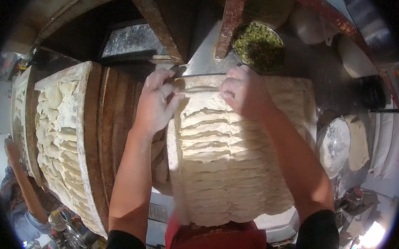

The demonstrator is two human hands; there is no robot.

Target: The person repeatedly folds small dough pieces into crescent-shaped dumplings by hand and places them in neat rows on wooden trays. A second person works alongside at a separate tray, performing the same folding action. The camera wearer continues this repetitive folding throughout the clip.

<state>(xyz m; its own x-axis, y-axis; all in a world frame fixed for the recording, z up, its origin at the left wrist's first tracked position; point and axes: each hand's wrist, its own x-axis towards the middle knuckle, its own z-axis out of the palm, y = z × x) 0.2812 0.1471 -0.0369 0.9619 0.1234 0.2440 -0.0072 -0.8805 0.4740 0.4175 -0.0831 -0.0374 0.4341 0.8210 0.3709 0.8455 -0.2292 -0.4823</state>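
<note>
A floured wooden tray (175,140) lies before me, filled with overlapping rows of thin, pale dough pieces (216,180). My left hand (160,100), dusted with flour, is at the tray's upper left corner, its fingers curled and apart; I cannot tell whether it holds anything. Near the tray's far edge, my right hand (241,89) has its fingers bent over the top of the dough rows. Whether something thin is pinched in it is hidden. A slack strip of dough or a fold seems to run between the hands, too blurred to tell.
On the left stands a stack of wooden trays (110,119), the top one holding more dough pieces (57,116). Beyond my tray is a bowl of chopped greens (259,46). A bowl of flour (335,146) and a dough slab (357,142) lie right. Another person's arm (28,186) shows far left.
</note>
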